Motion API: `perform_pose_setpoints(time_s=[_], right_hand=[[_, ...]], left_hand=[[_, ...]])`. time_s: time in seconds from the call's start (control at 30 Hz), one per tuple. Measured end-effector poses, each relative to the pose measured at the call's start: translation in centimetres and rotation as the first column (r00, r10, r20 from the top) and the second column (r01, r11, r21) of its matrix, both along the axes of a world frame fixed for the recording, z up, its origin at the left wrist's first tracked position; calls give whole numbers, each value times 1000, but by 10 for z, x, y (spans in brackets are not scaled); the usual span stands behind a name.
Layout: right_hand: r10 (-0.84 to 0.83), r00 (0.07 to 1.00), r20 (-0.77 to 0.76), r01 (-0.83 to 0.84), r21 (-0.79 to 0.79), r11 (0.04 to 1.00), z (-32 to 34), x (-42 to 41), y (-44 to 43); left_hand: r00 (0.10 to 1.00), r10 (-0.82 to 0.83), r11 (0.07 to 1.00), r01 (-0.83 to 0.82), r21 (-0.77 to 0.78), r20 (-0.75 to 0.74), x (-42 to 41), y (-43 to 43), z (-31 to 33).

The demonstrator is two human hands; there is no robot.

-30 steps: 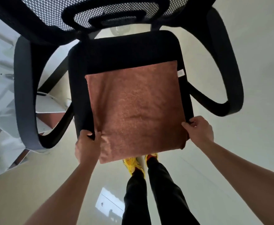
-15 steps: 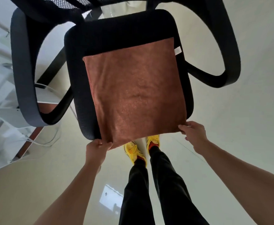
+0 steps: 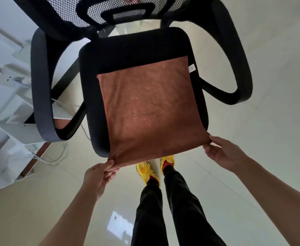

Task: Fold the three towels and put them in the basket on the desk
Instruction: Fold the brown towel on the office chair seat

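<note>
On black chair seat (image 3: pixel 127 50), brown towel (image 3: pixel 151 112) spread flat, left hand (image 3: pixel 97 174) grip pinching one near corner, right hand (image 3: pixel 223 151) pinching other, white tag (image 3: pixel 191 68) illegible.

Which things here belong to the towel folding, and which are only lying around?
Job: brown towel; left hand and right hand, each pinching a near corner.
Around: black chair under the towel, white furniture, cables, yellow shoes.

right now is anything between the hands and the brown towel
Nothing visible. The left hand and right hand each pinch a near corner of the towel on the chair seat; the basket is out of view.
</note>
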State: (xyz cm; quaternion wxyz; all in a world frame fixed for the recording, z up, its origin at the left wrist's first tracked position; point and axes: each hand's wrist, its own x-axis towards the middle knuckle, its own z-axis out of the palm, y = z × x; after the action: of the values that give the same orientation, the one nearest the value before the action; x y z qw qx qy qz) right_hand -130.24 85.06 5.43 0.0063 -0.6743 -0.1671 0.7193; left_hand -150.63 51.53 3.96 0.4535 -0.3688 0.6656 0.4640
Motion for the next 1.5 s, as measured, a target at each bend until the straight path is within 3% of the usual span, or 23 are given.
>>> perform_pose_setpoints(time_s=[0.07,0.2,0.33,0.47,0.63,0.77,0.83,0.9,0.97,1.03,1.1,1.17,1.2,1.27,1.3,1.37,1.43,1.5], right_hand=[[-46,997,-64,40,-88,995,11,-11,8],[21,985,-172,-51,-173,984,27,-45,34],[-70,982,-173,55,-92,994,28,-106,60],[-178,966,-185,178,-16,984,22,-171,80],[-131,981,-145,142,67,988,6,-227,105],[-53,984,-171,71,103,992,-2,-246,119],[57,992,-115,-33,201,979,-1,-254,117],[299,954,-10,-283,298,912,-2,-260,103],[567,823,22,-550,281,787,-7,-265,84],[733,679,35,-718,243,653,-12,-269,75],[723,683,105,-716,291,634,-18,-273,87],[606,774,182,-621,402,673,-21,-272,108],[573,765,296,-638,474,607,-22,-268,118],[525,578,624,-814,484,321,-22,-254,127],[504,499,705,-864,447,231,-21,-247,125],[558,446,699,-893,389,227,-23,-230,110],[630,395,669,-917,329,225,-29,-214,93],[646,353,676,-935,284,214,-39,-203,83]], left_hand=[[999,26,999,-25,28,-39,-11,4,13],[987,54,994,-40,100,-150,-49,21,39],[962,141,980,-102,170,-233,-99,61,50],[953,203,970,-163,183,-226,-157,110,40],[969,154,980,-124,158,-194,-208,149,10],[944,148,986,-119,114,-294,-219,167,3],[900,51,999,-52,10,-433,-209,177,5],[828,-217,976,176,-128,-517,-191,188,7],[753,-459,878,466,-112,-472,-173,202,3],[679,-615,764,639,-90,-402,-167,210,-7],[627,-670,724,670,-163,-397,-173,213,-15],[521,-735,666,675,-317,-434,-179,211,-19],[406,-803,581,695,-424,-437,-178,209,-20],[93,-901,362,699,-617,-423,-168,207,-17],[-74,-904,260,687,-679,-421,-159,209,-14],[-359,-849,47,680,-732,-388,-142,215,-13],[-498,-822,-163,673,-722,-279,-129,221,-20],[-556,-815,-300,642,-706,-160,-125,225,-30]])
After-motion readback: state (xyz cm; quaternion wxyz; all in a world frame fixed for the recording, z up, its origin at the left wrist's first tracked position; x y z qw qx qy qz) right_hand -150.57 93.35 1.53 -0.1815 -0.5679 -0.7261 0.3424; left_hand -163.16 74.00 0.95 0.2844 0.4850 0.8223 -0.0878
